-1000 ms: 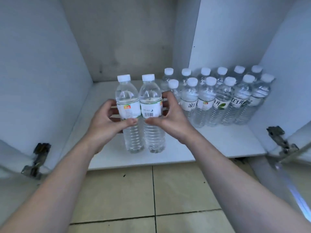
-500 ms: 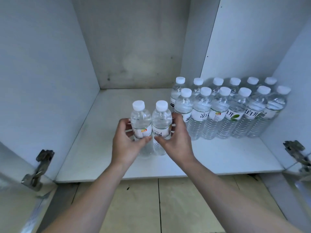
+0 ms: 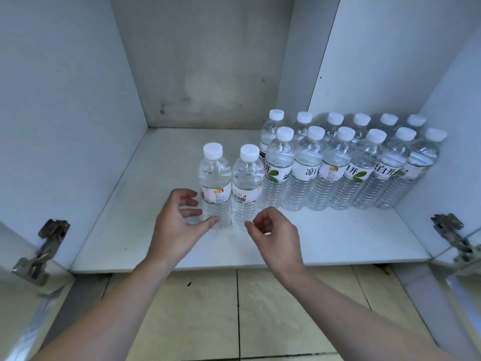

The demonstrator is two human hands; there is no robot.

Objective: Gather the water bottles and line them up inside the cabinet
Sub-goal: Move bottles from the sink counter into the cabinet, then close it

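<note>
Head view: two bottles (image 3: 230,187) just released onto cabinet shelf (image 3: 325,238), left of double row (image 3: 346,165). Left hand (image 3: 175,225), right hand (image 3: 276,234) off, fingers loosely apart, empty. Row extended.

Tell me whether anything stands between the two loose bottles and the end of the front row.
Nothing visible does. The two loose bottles stand upright on the shelf just left of the front row, bare shelf around them. Both hands, left hand and right hand, are off them.
</note>
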